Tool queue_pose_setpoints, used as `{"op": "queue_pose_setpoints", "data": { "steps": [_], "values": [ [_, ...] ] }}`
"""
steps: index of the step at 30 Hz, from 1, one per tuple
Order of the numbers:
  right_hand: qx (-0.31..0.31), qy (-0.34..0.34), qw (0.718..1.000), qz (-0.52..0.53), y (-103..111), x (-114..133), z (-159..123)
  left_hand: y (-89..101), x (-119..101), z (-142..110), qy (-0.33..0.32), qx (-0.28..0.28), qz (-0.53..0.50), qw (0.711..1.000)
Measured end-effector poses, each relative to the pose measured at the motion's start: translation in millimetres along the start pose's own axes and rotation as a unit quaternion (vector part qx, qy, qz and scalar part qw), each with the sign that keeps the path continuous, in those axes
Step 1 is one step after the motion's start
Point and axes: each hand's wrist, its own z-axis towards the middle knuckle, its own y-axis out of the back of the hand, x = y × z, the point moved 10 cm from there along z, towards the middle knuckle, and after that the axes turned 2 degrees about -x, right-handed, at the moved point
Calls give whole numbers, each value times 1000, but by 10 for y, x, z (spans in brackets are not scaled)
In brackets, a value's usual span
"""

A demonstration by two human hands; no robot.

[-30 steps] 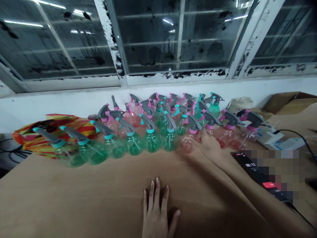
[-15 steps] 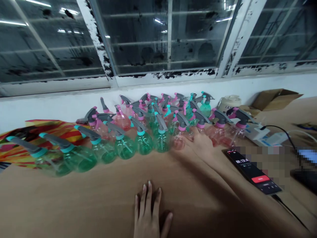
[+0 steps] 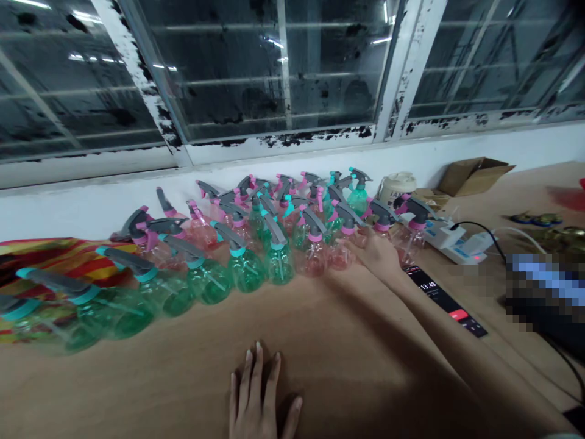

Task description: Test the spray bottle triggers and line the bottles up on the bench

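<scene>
My left hand rests palm down on the table, fingers spread, holding nothing. My right hand reaches to the right part of a front row of spray bottles. One fingertip is at the side of a clear pinkish spray bottle with a pink collar; blur hides whether it grips. Behind the hand stands another pink-collared spray bottle, its body mostly covered. To the left are a pink spray bottle and several green ones, such as this green spray bottle, all with grey trigger heads.
More bottles crowd behind, along the white wall. A colourful striped cloth lies at left. Beside my right forearm is a phone showing a timer. A white power strip with cables, a pale pot and an opened cardboard box stand at right.
My right hand has shifted rightward along the row, from one pink spray bottle to the one beside it. The camera view has turned slightly right. My left hand remains flat on the table.
</scene>
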Motion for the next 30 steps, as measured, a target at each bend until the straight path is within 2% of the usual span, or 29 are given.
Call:
{"op": "queue_pose_setpoints", "data": {
  "steps": [4, 9, 18, 21, 25, 30],
  "values": [
    [17, 4, 1000, -13, -83, 96, 14, 8, 3, -11, 0, -7, 1, 1000],
    [19, 0, 999, -42, 10, 64, -112, -33, 26, -37, -6, -8, 8, 1000],
    [19, 24, 997, -64, 261, 22, -729, -59, 28, -8, -2, 4, -5, 1000],
    [31, 68, 996, -42, 285, 202, -983, 32, 32, 35, 19, 11, -31, 999],
    [40, 129, 991, 20, 266, 568, -1312, 222, 3, 123, 53, 19, -99, 994],
    [63, 199, 971, 115, 217, 1022, -1670, 296, -34, 112, 122, 47, -204, 970]
  ]
}}
